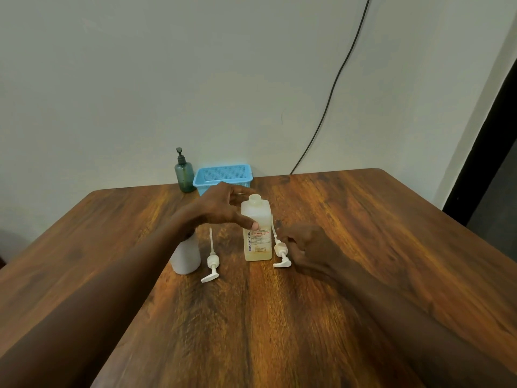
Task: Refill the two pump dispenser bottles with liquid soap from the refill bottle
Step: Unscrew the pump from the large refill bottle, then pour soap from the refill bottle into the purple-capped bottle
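1. Wooden table (391, 247): its far edge meets the wall in the upper middle of the frame and its right edge runs down the right side. The wide lower centre and right of the top are bare wood.
2. At the far edge, a green pump bottle (184, 175) stands just beside a blue basket (223, 175). A black cable (335, 79) drops down the wall behind the table.
3. White bottle (186, 256), centre left: its top is hidden behind the left forearm.
4. Two white pump heads lie on the table, one (212, 261) between the bottles and one (281, 250) right of the square bottle.
5. Square BIOCHEK bottle (258, 247), centre: upright, with an uncapped neck and a little yellowish liquid at the bottom.
6. Left hand (221, 205): it grasps the square bottle's upper part, with the thumb (253, 224) on the front and the fingers apparently curled behind the neck.
7. Right hand (310, 245): it is blurred and sits low at the right pump head. Its grip cannot be told.
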Demonstrator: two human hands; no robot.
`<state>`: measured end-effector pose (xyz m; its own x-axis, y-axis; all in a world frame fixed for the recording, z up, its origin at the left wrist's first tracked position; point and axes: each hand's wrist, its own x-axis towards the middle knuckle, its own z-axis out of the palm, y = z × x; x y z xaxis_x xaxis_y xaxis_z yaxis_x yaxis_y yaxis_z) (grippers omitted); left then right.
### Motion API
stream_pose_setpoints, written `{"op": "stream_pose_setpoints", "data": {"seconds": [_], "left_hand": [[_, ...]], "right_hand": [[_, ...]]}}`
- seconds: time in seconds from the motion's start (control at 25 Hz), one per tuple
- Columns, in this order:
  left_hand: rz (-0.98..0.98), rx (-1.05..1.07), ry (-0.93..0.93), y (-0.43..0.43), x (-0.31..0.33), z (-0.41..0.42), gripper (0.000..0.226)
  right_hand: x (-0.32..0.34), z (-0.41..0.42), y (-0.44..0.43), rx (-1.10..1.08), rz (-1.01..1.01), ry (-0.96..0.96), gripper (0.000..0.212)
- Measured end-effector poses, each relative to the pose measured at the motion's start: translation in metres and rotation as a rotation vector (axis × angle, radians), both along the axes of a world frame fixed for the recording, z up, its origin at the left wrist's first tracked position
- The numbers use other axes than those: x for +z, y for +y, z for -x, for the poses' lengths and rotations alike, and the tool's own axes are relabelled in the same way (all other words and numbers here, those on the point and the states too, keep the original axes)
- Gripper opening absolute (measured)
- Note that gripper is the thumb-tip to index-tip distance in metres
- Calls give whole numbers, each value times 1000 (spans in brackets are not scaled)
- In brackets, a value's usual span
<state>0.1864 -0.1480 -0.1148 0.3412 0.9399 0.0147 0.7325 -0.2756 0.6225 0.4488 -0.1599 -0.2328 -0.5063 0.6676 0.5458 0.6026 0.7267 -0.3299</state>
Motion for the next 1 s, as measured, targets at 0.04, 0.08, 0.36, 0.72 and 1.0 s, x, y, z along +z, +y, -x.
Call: {"op": "stream_pose_setpoints", "data": {"seconds": [0.04,0.08,0.36,0.72,1.0], "left_hand": [[-23,22,10,-5,4,5,87],[-41,45,15,-8,8,11,91],[48,162,76,-51,36,75,96],[100,194,142,-77,-2,120,100],[118,288,32,-60,-41,132,98]], "right_hand": [[3,3,3,-1,-8,31,22],[7,6,5,-3,-9,64,22],[35,34,7,11,227,416,65],[24,62,17,62,511,462,108],[14,67,24,33,554,505,102]]}}
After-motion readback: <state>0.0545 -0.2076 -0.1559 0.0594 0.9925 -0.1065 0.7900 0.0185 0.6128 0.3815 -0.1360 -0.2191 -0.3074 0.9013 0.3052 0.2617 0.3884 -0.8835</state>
